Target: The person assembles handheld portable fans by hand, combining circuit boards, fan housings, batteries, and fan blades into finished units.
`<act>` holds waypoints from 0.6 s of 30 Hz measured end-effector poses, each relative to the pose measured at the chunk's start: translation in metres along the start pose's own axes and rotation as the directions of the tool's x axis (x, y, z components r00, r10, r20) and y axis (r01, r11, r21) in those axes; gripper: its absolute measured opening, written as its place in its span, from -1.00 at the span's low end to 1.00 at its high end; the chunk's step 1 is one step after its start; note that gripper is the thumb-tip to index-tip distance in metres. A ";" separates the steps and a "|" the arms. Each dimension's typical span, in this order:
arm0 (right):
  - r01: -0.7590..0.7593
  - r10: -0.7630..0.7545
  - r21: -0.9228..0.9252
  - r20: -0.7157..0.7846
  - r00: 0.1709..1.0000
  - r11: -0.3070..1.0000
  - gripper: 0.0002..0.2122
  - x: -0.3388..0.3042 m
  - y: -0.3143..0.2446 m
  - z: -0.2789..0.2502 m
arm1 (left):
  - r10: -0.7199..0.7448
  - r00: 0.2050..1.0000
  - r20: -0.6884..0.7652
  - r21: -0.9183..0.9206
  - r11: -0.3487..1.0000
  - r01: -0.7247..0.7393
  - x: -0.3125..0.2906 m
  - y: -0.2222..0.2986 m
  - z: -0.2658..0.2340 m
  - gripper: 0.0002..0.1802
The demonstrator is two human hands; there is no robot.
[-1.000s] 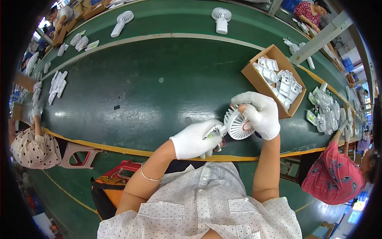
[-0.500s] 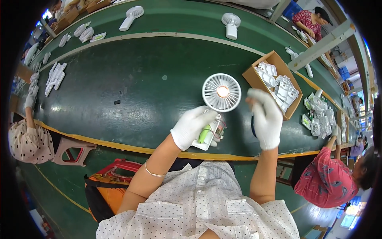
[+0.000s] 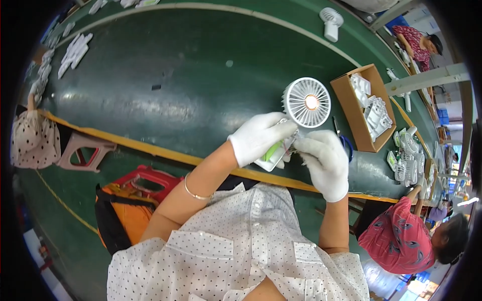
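Note:
A white handheld fan [image 3: 307, 103] with a round grille is in front of me, its head tilted up over the bench. Gripping its opened handle, my left hand [image 3: 262, 139], in a white glove, is closed. Inside the handle a green battery [image 3: 272, 150] shows beside thin wires. My right hand [image 3: 325, 163], also gloved, meets the handle's right side with fingers pressed together; what they pinch is hidden. Blue-handled scissors [image 3: 347, 145] lie just beyond that hand, partly covered by it.
An open cardboard box [image 3: 350, 114] of white plastic casings stands at the right. Further right, several fans [image 3: 410, 158] are piled near a person in red [image 3: 399, 236]. White parts [image 3: 75, 54] lie far left. A fan [image 3: 331, 24] rests on the far strip.
My right hand has come in from beside the box to the fan's handle. The fan's head has turned a little. The scissors now show more, and the whole view has shifted.

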State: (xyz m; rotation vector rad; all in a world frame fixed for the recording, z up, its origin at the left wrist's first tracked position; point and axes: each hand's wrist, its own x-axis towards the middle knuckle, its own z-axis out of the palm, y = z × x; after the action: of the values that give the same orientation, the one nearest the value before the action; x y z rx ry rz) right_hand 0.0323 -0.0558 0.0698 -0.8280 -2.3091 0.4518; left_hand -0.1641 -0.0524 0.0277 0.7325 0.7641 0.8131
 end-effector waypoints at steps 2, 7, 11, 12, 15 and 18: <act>0.090 -0.094 -0.091 -0.039 0.995 0.992 -0.72 0.004 0.001 -0.005 | -0.028 1.000 0.009 0.027 0.999 0.027 -0.002 0.004 0.000 -0.61; -0.008 -0.014 -0.072 -0.304 0.953 0.997 -0.72 -0.004 0.001 0.029 | -0.065 0.995 0.072 0.120 0.991 0.056 0.000 0.001 -0.004 -0.68; -0.024 -0.009 -0.079 -0.390 0.921 0.997 -0.75 -0.008 -0.009 0.058 | 0.140 0.988 0.062 0.419 0.895 -0.153 0.004 -0.013 -0.011 -0.73; -0.046 0.010 -0.081 -0.398 0.917 0.996 -0.76 -0.008 -0.010 0.061 | 0.167 0.985 0.048 0.446 0.879 -0.170 0.004 -0.014 -0.011 -0.74; -0.194 0.214 0.092 -0.373 0.903 0.977 -0.79 -0.005 -0.017 0.054 | 0.037 0.999 -0.010 0.268 0.963 -0.033 -0.002 -0.002 -0.005 -0.75; -0.239 0.268 0.130 -0.300 0.916 0.962 -0.80 -0.006 -0.015 0.049 | -0.032 0.997 -0.065 0.096 0.995 0.038 -0.002 -0.004 -0.004 -0.76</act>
State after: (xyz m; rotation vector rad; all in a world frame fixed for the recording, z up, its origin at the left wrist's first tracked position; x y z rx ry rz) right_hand -0.0031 -0.0762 0.0388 -1.0780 -1.8825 0.4927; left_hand -0.1670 -0.0543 0.0230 0.7809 0.8755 0.7744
